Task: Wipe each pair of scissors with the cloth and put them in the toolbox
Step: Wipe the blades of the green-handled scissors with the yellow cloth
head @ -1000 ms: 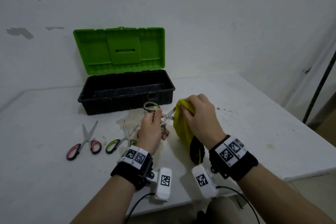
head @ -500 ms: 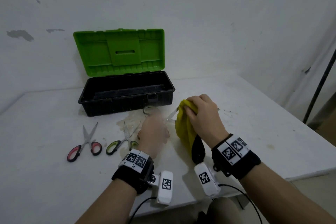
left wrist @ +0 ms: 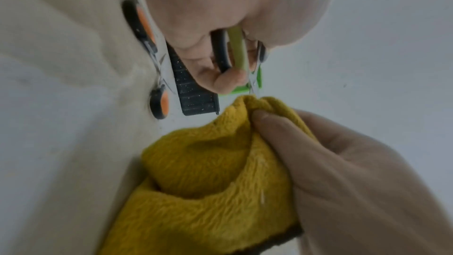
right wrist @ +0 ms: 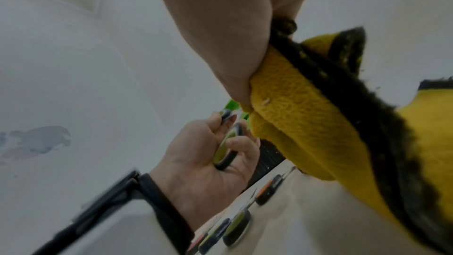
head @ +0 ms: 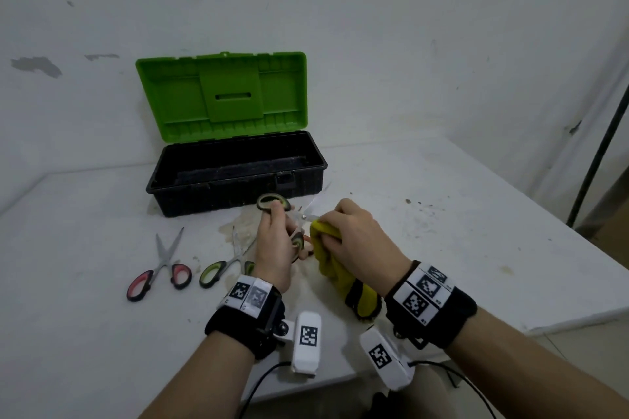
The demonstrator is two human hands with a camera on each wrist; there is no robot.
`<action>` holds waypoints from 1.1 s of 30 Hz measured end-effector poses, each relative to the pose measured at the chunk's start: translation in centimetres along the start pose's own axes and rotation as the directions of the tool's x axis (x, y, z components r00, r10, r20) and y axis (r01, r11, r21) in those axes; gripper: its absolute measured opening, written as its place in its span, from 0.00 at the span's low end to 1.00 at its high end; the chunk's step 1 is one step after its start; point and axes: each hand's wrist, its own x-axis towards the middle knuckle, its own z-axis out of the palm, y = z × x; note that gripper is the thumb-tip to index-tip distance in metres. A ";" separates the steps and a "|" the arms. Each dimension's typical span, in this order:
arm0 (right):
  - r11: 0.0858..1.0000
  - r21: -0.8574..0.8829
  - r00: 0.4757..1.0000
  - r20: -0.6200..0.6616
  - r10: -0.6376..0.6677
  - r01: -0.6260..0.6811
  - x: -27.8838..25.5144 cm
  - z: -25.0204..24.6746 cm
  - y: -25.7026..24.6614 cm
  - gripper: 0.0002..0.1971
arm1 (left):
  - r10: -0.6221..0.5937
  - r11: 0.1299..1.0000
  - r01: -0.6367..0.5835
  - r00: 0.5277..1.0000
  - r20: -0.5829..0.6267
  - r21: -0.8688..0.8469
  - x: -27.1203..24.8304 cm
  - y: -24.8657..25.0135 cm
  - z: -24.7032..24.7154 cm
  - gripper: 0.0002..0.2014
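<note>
My left hand point(head: 272, 248) grips scissors point(head: 277, 206) by handles; right hand point(head: 360, 241) pinches cloth point(head: 340, 272) on blade. I'd wipe pivot-to-tip, fingers clear of edge.

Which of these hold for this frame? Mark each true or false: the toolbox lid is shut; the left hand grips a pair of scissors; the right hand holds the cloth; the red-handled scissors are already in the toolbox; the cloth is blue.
1. The toolbox lid is shut. False: the green lid stands open.
2. The left hand grips the green-handled scissors. True.
3. The right hand holds the cloth. True.
4. The red-handled scissors are in the toolbox. False: they lie on the table, left of another green-handled pair.
5. The cloth is blue. False: it is yellow with a dark edge.
</note>
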 end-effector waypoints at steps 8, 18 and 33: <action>0.997 0.035 0.996 -0.069 -0.061 0.063 0.4 0.7 -0.8 0.09 | -0.012 0.999 0.007 0.996 0.086 0.051 -0.7 -0.3 0.9 0.22; 0.995 0.086 0.993 -0.108 -0.046 0.056 -0.3 0.5 -0.2 0.09 | -0.048 0.998 0.046 0.997 0.057 0.036 -1.0 -0.3 1.6 0.23; 0.992 0.108 0.960 -0.267 0.090 -0.063 1.1 0.0 2.0 0.07 | -0.023 1.000 0.022 1.000 0.021 0.013 -1.0 -0.1 1.4 0.19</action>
